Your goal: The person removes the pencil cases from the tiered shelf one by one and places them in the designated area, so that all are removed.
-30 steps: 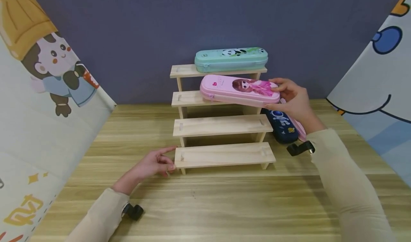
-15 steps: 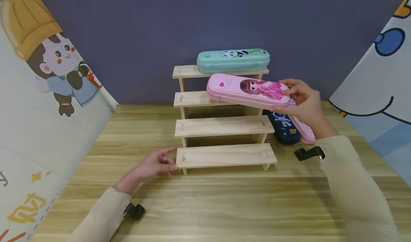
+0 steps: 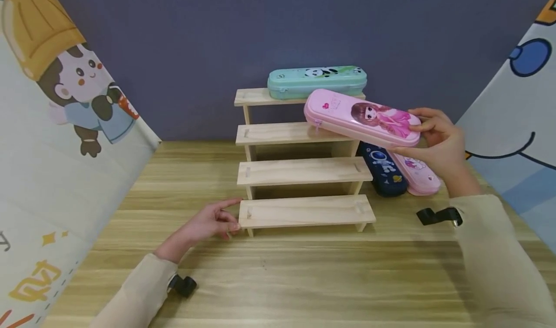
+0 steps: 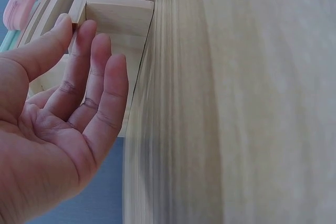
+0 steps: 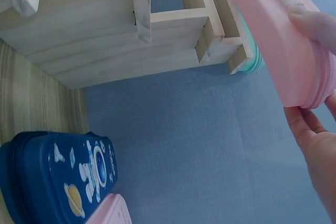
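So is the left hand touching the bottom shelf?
Touching. In the left wrist view the fingertips press the wooden shelf end; the head view shows the left hand against its left edge.

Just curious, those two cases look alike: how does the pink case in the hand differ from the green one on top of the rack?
The pink case shows a cartoon girl; the green case shows a panda. The pink case is tilted and gripped at its right end by the right hand, its left end low over the rack's second shelf; the green case lies flat on the top shelf, untouched. Both are long, rounded, closed cases of similar size.
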`<move>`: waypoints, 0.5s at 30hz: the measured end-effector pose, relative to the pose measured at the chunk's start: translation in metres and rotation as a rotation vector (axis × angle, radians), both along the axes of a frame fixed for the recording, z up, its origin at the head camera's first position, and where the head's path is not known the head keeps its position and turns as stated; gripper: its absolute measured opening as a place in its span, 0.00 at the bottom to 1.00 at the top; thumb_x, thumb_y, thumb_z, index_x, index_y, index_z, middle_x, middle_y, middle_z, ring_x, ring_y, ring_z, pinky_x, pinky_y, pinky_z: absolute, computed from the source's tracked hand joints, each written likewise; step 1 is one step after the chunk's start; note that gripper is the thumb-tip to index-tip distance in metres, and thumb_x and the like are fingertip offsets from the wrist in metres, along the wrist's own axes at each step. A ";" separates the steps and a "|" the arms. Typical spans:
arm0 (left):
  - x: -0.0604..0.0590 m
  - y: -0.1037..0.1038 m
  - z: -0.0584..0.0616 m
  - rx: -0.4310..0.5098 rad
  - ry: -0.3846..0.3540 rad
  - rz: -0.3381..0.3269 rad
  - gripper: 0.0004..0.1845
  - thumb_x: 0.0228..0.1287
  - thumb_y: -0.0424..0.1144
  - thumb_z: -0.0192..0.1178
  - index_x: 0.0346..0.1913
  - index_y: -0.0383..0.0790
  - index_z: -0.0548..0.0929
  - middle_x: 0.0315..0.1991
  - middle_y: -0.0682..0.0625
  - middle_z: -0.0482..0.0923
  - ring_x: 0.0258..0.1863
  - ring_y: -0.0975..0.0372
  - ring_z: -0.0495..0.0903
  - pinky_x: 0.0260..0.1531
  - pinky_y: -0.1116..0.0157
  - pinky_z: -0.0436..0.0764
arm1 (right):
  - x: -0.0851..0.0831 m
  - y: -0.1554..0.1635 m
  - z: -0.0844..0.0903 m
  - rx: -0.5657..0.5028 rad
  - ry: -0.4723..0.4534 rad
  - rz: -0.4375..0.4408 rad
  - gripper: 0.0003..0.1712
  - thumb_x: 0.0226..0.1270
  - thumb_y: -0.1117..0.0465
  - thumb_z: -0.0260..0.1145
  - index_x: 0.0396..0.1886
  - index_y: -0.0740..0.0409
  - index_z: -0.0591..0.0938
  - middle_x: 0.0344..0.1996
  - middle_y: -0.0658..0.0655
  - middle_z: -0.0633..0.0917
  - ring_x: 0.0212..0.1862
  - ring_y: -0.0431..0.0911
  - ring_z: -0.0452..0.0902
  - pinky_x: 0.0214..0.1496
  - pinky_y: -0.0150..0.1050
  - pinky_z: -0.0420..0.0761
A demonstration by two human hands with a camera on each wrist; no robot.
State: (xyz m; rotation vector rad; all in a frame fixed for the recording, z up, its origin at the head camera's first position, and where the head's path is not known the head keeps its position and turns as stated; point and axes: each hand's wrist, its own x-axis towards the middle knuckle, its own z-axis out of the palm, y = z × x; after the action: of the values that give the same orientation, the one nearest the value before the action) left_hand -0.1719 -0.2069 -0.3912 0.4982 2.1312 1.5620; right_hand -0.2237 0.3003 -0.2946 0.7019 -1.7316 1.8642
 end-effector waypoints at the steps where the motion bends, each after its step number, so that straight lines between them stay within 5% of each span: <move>1: 0.000 0.000 0.000 -0.001 0.000 0.000 0.41 0.67 0.28 0.63 0.75 0.24 0.52 0.39 0.35 0.84 0.36 0.56 0.84 0.34 0.56 0.86 | 0.000 0.001 -0.001 -0.003 0.005 -0.002 0.20 0.38 0.94 0.68 0.35 0.84 0.76 0.56 0.63 0.76 0.60 0.53 0.70 0.60 0.31 0.75; 15: -0.001 0.001 0.002 0.003 0.004 -0.008 0.41 0.67 0.27 0.63 0.75 0.23 0.52 0.39 0.32 0.84 0.36 0.54 0.84 0.33 0.56 0.86 | 0.006 0.021 -0.010 -0.102 0.061 0.001 0.23 0.38 0.93 0.69 0.39 0.88 0.76 0.57 0.65 0.74 0.62 0.54 0.65 0.60 0.32 0.76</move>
State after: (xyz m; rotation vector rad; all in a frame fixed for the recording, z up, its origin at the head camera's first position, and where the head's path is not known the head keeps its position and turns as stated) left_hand -0.1724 -0.2059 -0.3896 0.5107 2.1274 1.5611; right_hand -0.2182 0.3214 -0.3047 0.7126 -1.5867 1.8973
